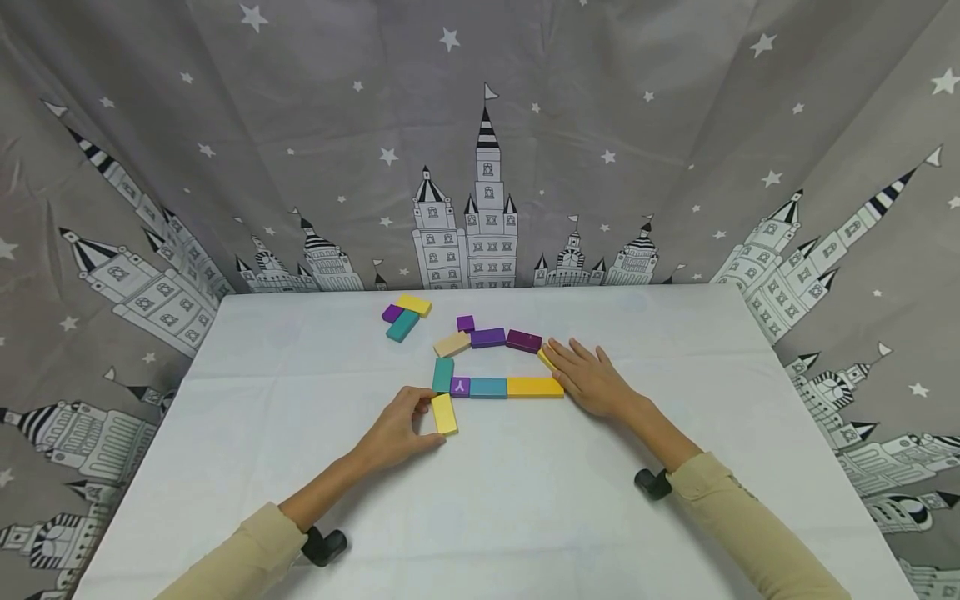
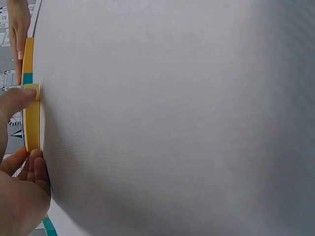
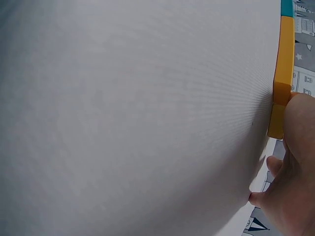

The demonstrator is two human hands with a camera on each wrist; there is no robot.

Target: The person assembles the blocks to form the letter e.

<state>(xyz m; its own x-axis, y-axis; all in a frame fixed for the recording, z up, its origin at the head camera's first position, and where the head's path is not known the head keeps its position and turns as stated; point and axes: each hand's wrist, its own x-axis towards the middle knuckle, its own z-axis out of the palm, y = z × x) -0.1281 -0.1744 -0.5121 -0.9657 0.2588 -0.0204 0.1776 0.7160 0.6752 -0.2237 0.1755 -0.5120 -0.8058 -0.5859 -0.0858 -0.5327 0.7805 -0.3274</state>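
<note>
My left hand (image 1: 395,427) pinches a light yellow block (image 1: 445,415) between thumb and fingers, at the near left of a loop of blocks. In the left wrist view the thumb lies on one end of that yellow block (image 2: 32,123) and fingertips sit at its other end. My right hand (image 1: 596,383) lies with fingers outstretched at the loop's right side, partly covering a yellow block (image 1: 547,359). Beside its thumb lies a long orange-yellow block (image 1: 534,387). Left of that run a blue block (image 1: 488,388), a small purple block (image 1: 461,387) and an upright-lying teal block (image 1: 443,375).
The loop's far side has a tan block (image 1: 452,344), a violet block (image 1: 487,337) and a dark plum block (image 1: 523,340). A small purple block (image 1: 465,323) lies behind. Farther left sits a group with yellow (image 1: 414,305), teal (image 1: 402,326) and purple (image 1: 392,313) blocks.
</note>
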